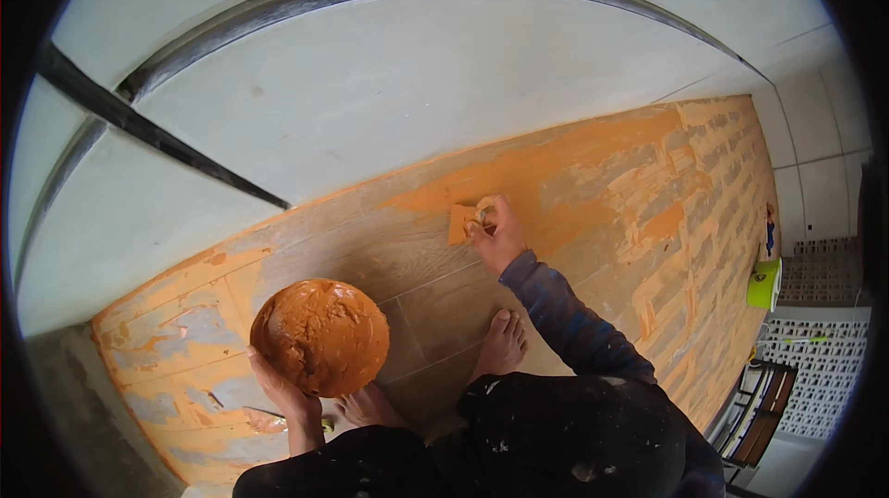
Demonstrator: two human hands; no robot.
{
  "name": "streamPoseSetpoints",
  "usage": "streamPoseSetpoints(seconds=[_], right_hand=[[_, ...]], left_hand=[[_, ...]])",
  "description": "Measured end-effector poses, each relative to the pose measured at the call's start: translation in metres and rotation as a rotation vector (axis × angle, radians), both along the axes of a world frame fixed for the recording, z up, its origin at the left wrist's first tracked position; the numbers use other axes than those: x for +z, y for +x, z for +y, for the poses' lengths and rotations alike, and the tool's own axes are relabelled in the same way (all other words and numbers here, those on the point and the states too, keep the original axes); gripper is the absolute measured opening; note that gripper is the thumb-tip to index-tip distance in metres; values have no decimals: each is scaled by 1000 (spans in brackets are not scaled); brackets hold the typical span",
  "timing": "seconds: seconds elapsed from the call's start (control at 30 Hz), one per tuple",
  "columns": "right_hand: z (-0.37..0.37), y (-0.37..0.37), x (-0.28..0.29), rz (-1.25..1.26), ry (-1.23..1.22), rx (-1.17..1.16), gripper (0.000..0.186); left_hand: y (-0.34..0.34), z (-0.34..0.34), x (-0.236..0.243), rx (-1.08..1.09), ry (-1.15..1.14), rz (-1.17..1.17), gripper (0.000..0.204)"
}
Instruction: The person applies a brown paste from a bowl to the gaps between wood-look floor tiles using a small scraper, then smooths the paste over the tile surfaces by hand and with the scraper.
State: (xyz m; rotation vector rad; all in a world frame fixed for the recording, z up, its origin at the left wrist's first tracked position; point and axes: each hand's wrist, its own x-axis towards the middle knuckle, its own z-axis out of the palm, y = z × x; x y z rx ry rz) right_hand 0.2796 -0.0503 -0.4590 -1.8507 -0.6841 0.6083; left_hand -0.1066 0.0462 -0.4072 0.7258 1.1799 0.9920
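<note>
A round bowl (pixel 319 336) filled with thick orange paste is held by my left hand (pixel 281 392), which grips its left side with the fingers partly hidden beneath. My right hand (pixel 501 237) is closed around a small flat spreader (pixel 459 224) smeared with the same orange. Its blade is against, or very close to, the wood-look tile floor (pixel 407 253). Orange paste (pixel 556 165) coats the floor in a broad smear ahead and to the right of that hand. Around the bowl the tiles and their joints show mostly bare.
My bare feet (pixel 500 350) stand on the tiles close to the bowl. A pale wall (pixel 389 81) with dark strips borders the floor ahead. At far right are a lime-green bucket (pixel 763 285) and a brown slatted bench (pixel 767 415). Small debris (pixel 264 420) lies near my left wrist.
</note>
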Motion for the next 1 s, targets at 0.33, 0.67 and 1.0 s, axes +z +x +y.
streamPoseSetpoints(seconds=[0.33, 0.67, 1.0], right_hand=[[-31, -5, 0, -203, -134, 164, 28], [16, -2, 28, -1052, -312, 594, 15], [5, -7, 10, -946, -83, 487, 21]], left_hand=[[-7, 11, 3, -120, 59, 109, 79], [2, 1, 18, -127, 83, 144, 80], [-8, 3, -4, -20, -29, 1, 69]])
